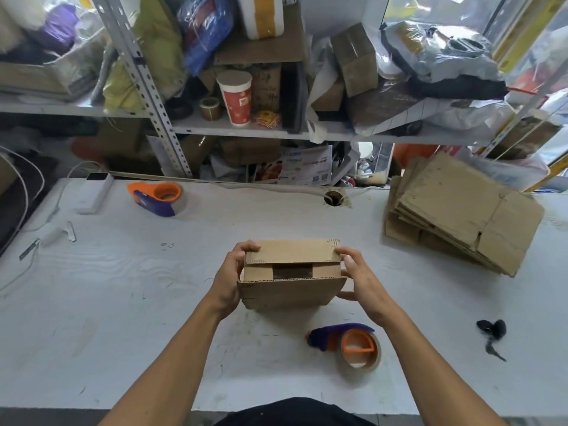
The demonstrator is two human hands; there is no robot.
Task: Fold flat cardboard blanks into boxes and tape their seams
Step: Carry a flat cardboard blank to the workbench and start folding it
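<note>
A small brown cardboard box (pixel 292 290) stands on the white table (pixel 123 302) in front of me, its top flaps partly folded with a dark gap showing between them. My left hand (pixel 229 278) grips the box's left side, fingers curled over the far flap. At the right side my right hand (pixel 353 275) holds the box, fingertips on the far flap's corner and thumb against the wall. A stack of flat cardboard blanks (pixel 461 213) lies at the right. An orange and purple tape dispenser (pixel 350 344) rests near my right forearm.
A second tape dispenser (pixel 159 198) sits at the back left beside a white power bank (pixel 93 192) with its cable. Keys (pixel 491 333) lie at the right. A round hole (pixel 333 198) opens in the table's far edge. Cluttered metal shelves (pixel 233 127) rise behind.
</note>
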